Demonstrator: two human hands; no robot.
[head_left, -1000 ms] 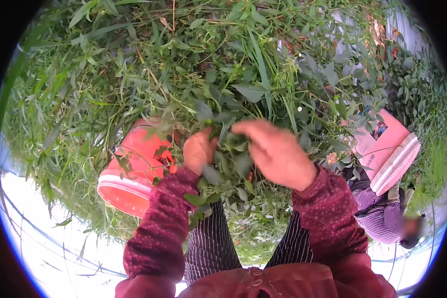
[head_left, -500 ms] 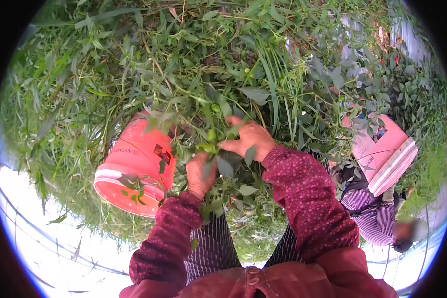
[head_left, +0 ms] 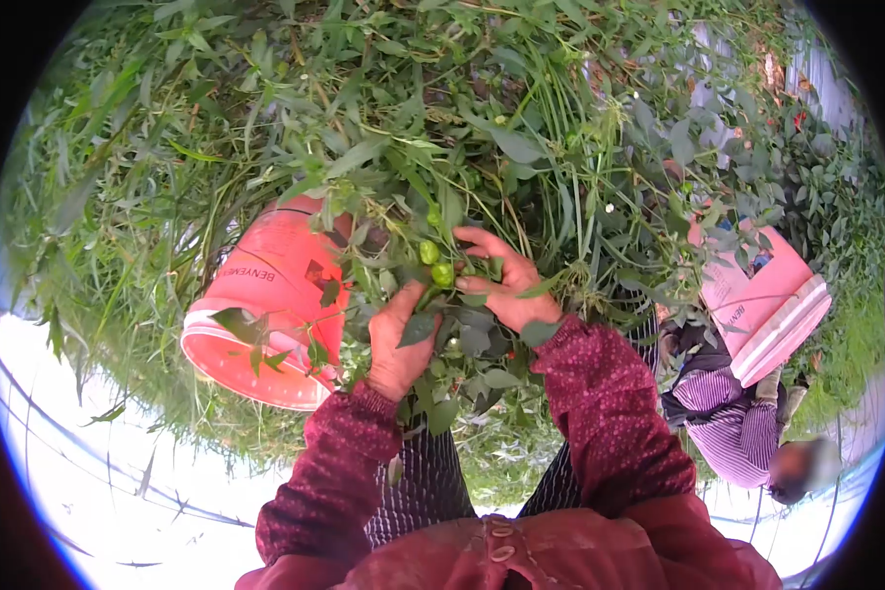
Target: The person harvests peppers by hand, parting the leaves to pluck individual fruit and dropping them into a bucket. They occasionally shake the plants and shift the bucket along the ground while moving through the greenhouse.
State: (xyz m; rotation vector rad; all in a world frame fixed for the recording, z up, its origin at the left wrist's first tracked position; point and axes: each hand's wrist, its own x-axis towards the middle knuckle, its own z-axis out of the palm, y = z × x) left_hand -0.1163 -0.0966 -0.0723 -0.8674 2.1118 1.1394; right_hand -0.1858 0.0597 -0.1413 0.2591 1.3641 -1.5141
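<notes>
Several small green peppers [head_left: 429, 253] hang among leaves between my two hands. My right hand [head_left: 509, 285] is to the right of them, fingers apart, with its index finger stretched out above and its thumb beside the lowest pepper [head_left: 442, 274]. Just below and left of the peppers is my left hand [head_left: 400, 344], its thumb pointing up toward them. Its fingers curl behind leaves, and what they hold is hidden. The leafy pepper plant [head_left: 474, 339] surrounds both hands and partly covers them.
A tilted red bucket [head_left: 275, 270] rests in the foliage at left, its mouth toward me. On the right, another person [head_left: 732, 403] in a striped top is beside a pink bucket [head_left: 757, 300]. Tall grass and weeds [head_left: 147, 197] crowd the far side.
My right hand has moved slightly down and its fingers have spread a little. My left thumb has come up beside the peppers, which show more plainly now. The view has shifted slightly.
</notes>
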